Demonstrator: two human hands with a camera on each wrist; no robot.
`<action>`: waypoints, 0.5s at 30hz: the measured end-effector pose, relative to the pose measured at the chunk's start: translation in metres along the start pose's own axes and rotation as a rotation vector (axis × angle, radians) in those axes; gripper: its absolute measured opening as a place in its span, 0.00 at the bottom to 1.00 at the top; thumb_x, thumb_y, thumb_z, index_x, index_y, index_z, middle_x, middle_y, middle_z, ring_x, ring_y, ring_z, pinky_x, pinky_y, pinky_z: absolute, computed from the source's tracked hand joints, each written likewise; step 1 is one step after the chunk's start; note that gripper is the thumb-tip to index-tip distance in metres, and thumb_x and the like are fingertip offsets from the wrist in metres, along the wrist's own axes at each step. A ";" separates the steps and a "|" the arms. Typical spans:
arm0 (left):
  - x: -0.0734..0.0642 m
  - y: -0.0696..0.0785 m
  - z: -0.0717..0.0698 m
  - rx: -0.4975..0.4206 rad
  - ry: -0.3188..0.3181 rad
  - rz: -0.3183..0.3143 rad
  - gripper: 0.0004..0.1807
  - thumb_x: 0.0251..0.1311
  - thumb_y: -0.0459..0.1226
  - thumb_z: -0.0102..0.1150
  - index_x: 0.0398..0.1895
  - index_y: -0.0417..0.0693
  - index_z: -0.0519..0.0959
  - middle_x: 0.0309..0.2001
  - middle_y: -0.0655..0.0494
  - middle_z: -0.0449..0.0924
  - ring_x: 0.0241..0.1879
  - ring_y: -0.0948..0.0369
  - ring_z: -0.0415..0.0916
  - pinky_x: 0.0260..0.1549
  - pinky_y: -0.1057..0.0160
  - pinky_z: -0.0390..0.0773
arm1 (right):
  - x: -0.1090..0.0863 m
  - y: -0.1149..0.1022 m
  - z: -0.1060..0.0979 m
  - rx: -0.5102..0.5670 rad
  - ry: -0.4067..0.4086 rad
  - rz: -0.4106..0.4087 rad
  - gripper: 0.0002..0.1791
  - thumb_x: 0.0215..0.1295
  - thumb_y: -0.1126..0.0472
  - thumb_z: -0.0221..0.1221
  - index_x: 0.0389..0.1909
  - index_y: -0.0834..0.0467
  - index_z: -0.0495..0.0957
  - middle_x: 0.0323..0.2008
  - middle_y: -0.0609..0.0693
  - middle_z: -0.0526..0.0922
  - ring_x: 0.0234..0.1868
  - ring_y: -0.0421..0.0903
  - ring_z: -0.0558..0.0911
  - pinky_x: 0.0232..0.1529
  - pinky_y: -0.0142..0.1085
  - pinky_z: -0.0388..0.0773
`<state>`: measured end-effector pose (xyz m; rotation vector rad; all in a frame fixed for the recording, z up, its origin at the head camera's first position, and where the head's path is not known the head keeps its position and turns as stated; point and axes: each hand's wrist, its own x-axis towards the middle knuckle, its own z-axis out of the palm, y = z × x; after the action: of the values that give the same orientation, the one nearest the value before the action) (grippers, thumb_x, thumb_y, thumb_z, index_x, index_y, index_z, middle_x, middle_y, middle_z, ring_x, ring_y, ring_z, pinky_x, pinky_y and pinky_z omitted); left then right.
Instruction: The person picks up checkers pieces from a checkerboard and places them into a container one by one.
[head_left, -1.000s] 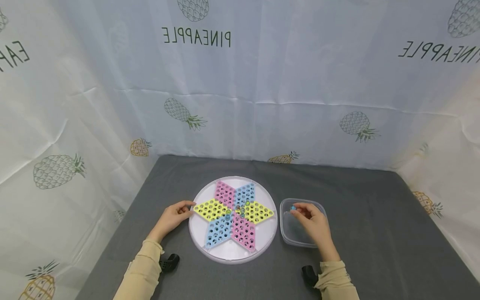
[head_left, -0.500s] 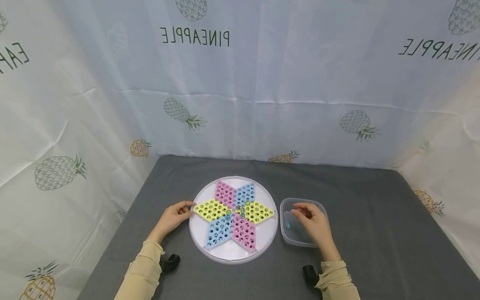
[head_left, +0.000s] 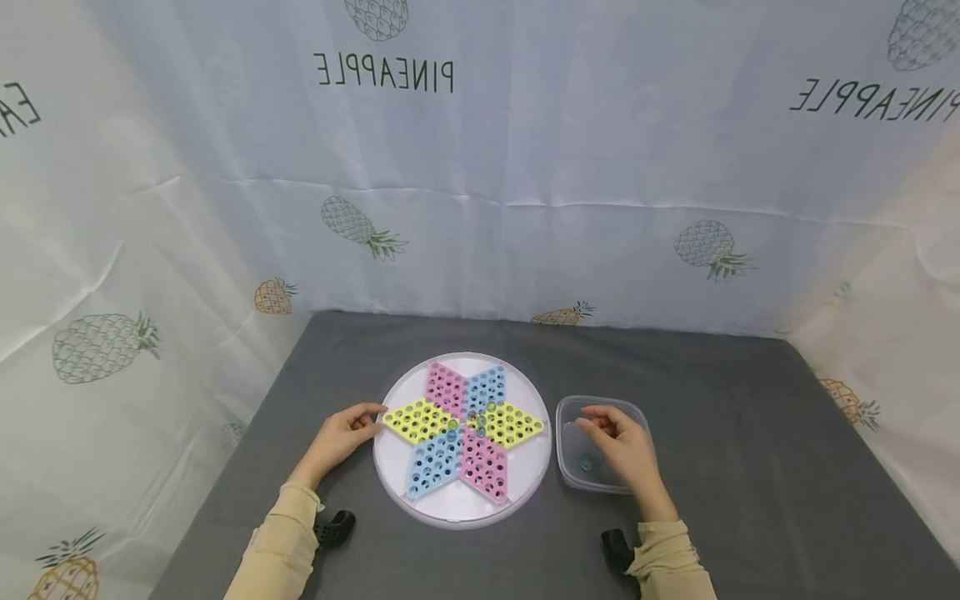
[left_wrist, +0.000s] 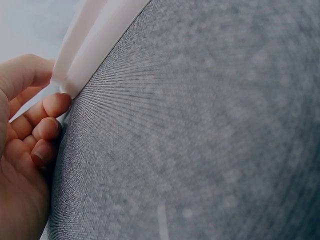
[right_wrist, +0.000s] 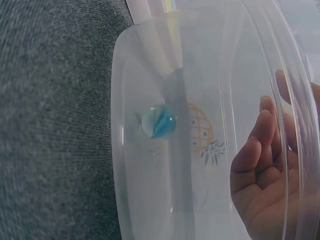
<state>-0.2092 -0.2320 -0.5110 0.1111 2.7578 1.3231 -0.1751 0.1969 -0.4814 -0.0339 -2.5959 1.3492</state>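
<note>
A round white Chinese checkers board [head_left: 459, 504] with a star of pink, blue and yellow hole panels lies on the dark grey table. A few glass marbles [head_left: 482, 431] sit around its centre. My left hand [head_left: 348, 432] grips the board's left rim, the finger and thumb tips at its edge in the left wrist view. Over the clear plastic container [head_left: 567, 475], my right hand [head_left: 625, 446] hovers with fingers loosely bent, thumb and forefinger apart and nothing between them. One blue-swirled marble [right_wrist: 159, 121] lies inside the container, seen through its wall in the right wrist view.
The container stands close to the board's right side. A hanging cloth [head_left: 480, 250] printed with pineapples walls the table at the back and sides. Black wrist straps or mounts [head_left: 335, 529] show beside both cuffs.
The blue marble has left my right thumb and forefinger and dropped into the container, then rolled toward its near side. My left hand has stayed at the board's rim.
</note>
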 end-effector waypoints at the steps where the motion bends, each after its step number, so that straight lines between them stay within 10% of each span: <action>1: 0.000 0.000 0.000 0.003 0.001 -0.003 0.15 0.50 0.46 0.58 0.43 0.59 0.76 0.27 0.57 0.72 0.24 0.65 0.66 0.25 0.68 0.66 | 0.000 0.001 0.001 0.002 0.006 -0.010 0.15 0.52 0.44 0.58 0.38 0.47 0.77 0.28 0.42 0.75 0.25 0.33 0.72 0.26 0.29 0.69; 15: -0.001 0.001 0.002 0.001 0.006 -0.016 0.16 0.50 0.46 0.59 0.44 0.57 0.76 0.27 0.57 0.72 0.24 0.66 0.65 0.25 0.69 0.65 | 0.006 0.031 0.008 0.069 0.018 -0.056 0.21 0.50 0.36 0.54 0.39 0.45 0.76 0.30 0.43 0.77 0.28 0.35 0.74 0.27 0.27 0.70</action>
<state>-0.2085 -0.2299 -0.5112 0.0857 2.7583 1.3212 -0.1853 0.2089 -0.5104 0.0366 -2.5139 1.4115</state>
